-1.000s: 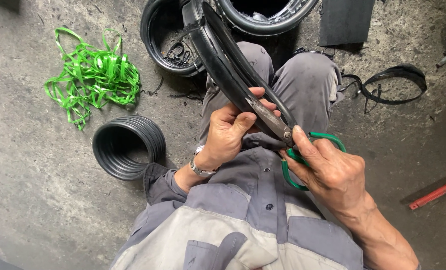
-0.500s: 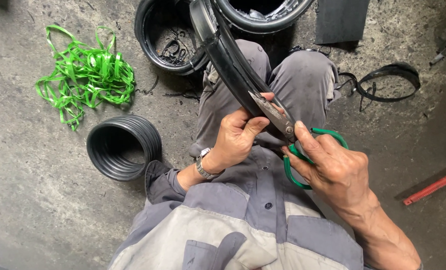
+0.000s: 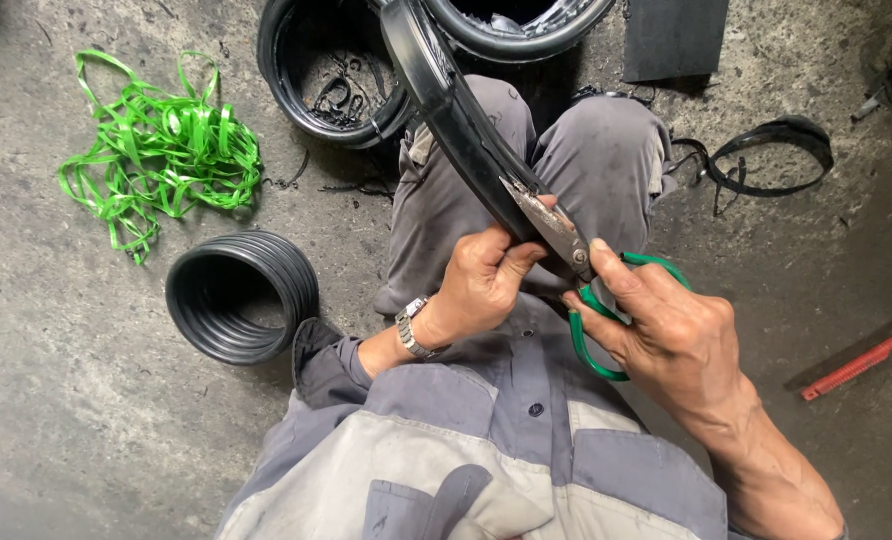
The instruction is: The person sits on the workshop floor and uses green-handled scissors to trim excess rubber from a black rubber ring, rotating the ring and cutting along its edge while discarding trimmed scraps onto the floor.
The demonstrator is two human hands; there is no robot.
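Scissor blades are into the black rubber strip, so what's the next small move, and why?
Probably squeeze the green-handled scissors shut with the right hand: their blades sit against the curved black rubber strip, which the left hand grips just below the blade tips.

Scissor blades partly behind rubber strip

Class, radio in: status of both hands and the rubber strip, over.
Left hand grips curved black rubber strip. Right hand holds green-handled scissors, blades on strip. Nothing in the way.
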